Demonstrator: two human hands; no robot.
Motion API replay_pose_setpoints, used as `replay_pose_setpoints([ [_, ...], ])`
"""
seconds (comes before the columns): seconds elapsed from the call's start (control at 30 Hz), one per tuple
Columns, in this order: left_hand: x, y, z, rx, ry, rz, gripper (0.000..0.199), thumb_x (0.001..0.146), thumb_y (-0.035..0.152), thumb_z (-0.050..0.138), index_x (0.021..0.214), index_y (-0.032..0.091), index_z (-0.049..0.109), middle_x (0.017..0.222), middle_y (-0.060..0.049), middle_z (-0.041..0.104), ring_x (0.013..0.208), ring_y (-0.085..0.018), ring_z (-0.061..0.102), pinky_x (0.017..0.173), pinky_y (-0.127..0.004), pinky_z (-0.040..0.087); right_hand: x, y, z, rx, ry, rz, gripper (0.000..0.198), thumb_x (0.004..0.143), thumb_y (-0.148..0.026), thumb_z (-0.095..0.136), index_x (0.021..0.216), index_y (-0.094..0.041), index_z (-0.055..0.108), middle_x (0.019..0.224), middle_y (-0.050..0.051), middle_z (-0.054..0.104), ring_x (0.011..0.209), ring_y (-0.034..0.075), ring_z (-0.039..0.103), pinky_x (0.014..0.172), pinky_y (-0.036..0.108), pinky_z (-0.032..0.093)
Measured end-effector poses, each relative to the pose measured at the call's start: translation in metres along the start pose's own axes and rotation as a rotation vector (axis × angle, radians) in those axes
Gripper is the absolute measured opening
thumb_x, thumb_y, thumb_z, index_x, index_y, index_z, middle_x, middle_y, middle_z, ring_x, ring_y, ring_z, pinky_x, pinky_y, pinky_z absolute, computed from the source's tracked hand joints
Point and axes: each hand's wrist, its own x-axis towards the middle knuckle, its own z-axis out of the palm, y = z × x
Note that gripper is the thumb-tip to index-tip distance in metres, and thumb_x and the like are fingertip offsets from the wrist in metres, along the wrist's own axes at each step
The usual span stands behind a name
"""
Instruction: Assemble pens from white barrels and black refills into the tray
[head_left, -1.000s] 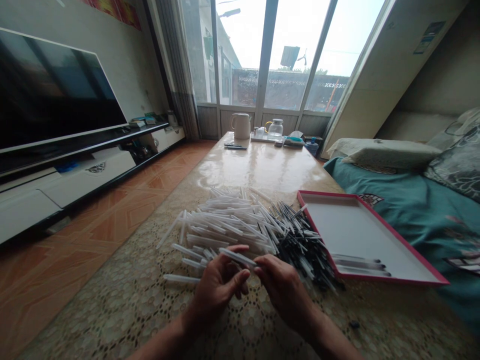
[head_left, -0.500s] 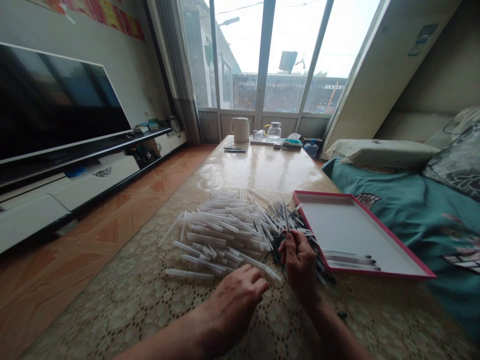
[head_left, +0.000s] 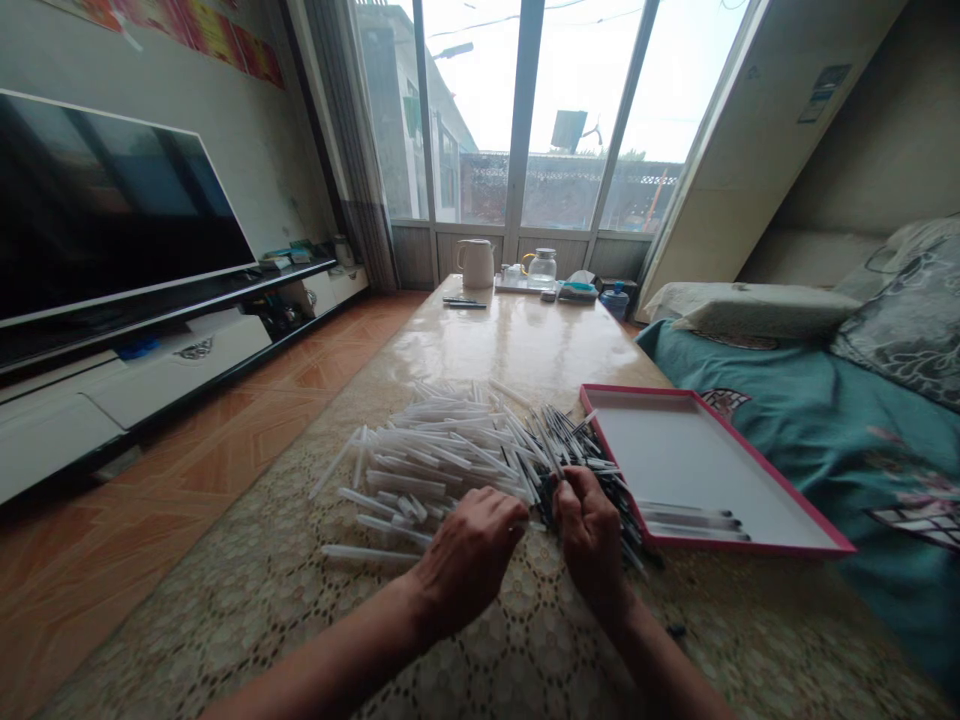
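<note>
The right hand [head_left: 589,525] pinches one thin pen [head_left: 556,460] between its thumb and fingers, and the pen points up and away over the dark sticks. The left hand [head_left: 472,545] is beside it, near the front of the white pile, with its back up and its fingers curled in. I cannot tell if those fingers hold anything, because the tips are mostly hidden. A big messy pile of white, see-through pen barrels [head_left: 442,445] lies on the bench [head_left: 517,345]. To the right of it is a heap of dark pen refills [head_left: 611,465], with some pale sticks mixed in, right up by the side of a white tray [head_left: 720,440] with a pink rim. In the near part of the tray, a few pens with dark ends [head_left: 690,520] lie side by side in a neat little row. Going by that, I think only a small bit of the work is done. Much more looks left, since both piles are big and the row is short. The pen in the right hand is not in the tray yet.
</note>
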Motion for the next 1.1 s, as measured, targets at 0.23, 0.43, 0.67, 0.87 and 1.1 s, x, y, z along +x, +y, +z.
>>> replay_pose_setpoints([
  [0.23, -0.027, -0.026, -0.039, -0.781, 0.264, -0.675, 0.020, 0.081, 0.033, 0.066, 0.088, 0.014, 0.066, 0.059, 0.003, 0.053, 0.054, -0.009, 0.047, 0.051, -0.020, 0.039, -0.010, -0.018, 0.001, -0.095, -0.295, -0.266, 0.021, 0.097, -0.027, 0.039, 0.094, -0.018, 0.058, 0.079, 0.003, 0.063, 0.070, 0.015, 0.060, 0.065, 0.024, 0.040],
  [0.43, -0.039, -0.042, -0.034, -1.152, 0.487, -0.827, 0.032, 0.070, 0.041, 0.077, 0.084, 0.015, 0.063, 0.061, 0.004, 0.058, 0.049, -0.005, 0.048, 0.046, -0.016, 0.039, -0.016, -0.023, 0.005, -0.235, -0.426, -0.347, 0.022, 0.097, -0.026, 0.042, 0.089, -0.018, 0.061, 0.076, 0.003, 0.062, 0.067, 0.015, 0.060, 0.061, 0.024, 0.037],
  [0.67, -0.038, -0.038, -0.031, -1.131, 0.416, -0.790, 0.035, 0.072, 0.045, 0.075, 0.086, 0.014, 0.064, 0.063, 0.001, 0.065, 0.050, -0.007, 0.053, 0.046, -0.017, 0.044, -0.016, -0.021, 0.005, -0.282, -0.475, -0.364, 0.021, 0.097, -0.027, 0.042, 0.091, -0.019, 0.061, 0.074, 0.002, 0.061, 0.064, 0.014, 0.058, 0.059, 0.024, 0.034],
  [0.87, -0.038, -0.036, -0.028, -1.131, 0.359, -0.765, 0.035, 0.073, 0.045, 0.074, 0.085, 0.014, 0.063, 0.062, 0.001, 0.065, 0.051, -0.009, 0.056, 0.048, -0.019, 0.046, -0.017, -0.021, 0.007, -0.289, -0.494, -0.393, 0.019, 0.097, -0.025, 0.042, 0.092, -0.019, 0.060, 0.073, 0.001, 0.058, 0.062, 0.013, 0.055, 0.058, 0.024, 0.032],
  [1.1, -0.039, -0.036, -0.020, -1.148, 0.321, -0.750, 0.034, 0.075, 0.047, 0.071, 0.085, 0.016, 0.059, 0.060, 0.002, 0.064, 0.047, -0.008, 0.055, 0.046, -0.018, 0.044, -0.016, -0.022, 0.010, -0.461, -0.403, -0.585, 0.021, 0.098, -0.020, 0.040, 0.085, -0.019, 0.056, 0.066, 0.000, 0.056, 0.056, 0.015, 0.049, 0.055, 0.028, 0.025],
])
